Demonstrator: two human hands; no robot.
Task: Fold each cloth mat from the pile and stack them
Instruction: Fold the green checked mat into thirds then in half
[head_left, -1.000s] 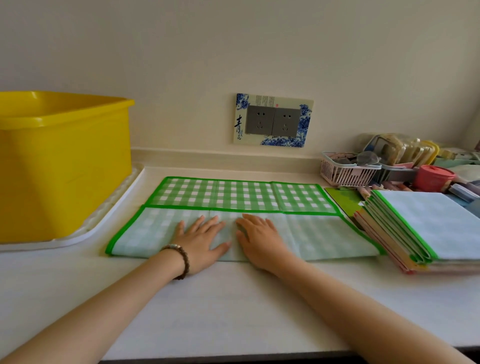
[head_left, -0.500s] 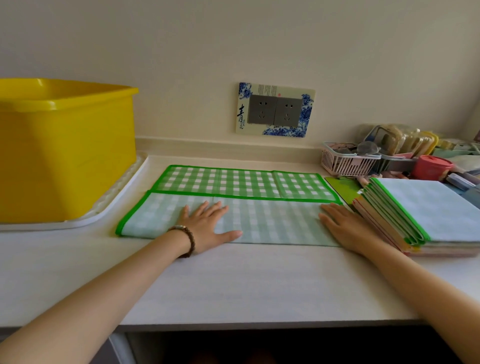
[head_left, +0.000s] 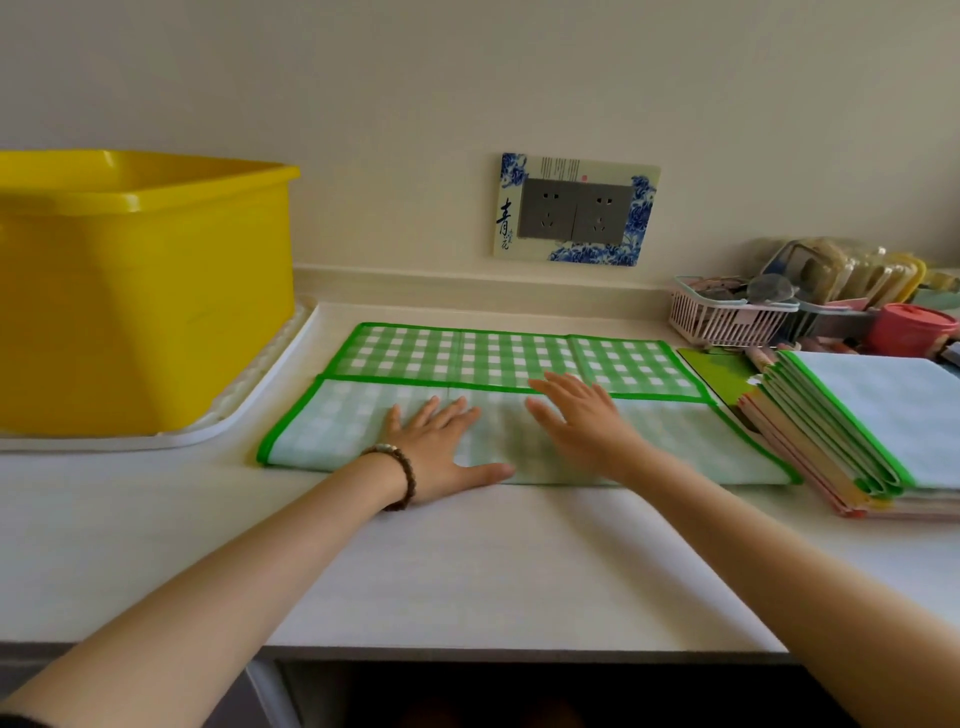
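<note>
Beneath left grip (head_left: 437, 451) and right grip (head_left: 581, 422): green mat (head_left: 493, 358).

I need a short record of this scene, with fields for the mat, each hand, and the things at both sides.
mat: green checked mat, near part folded over, flat on white counter
left hand: flat on the folded part, fingers straight
right hand: open, fingers straight, at the folded part, blurred
right side: stack of mats
left side: yellow tub on a white tray
</note>
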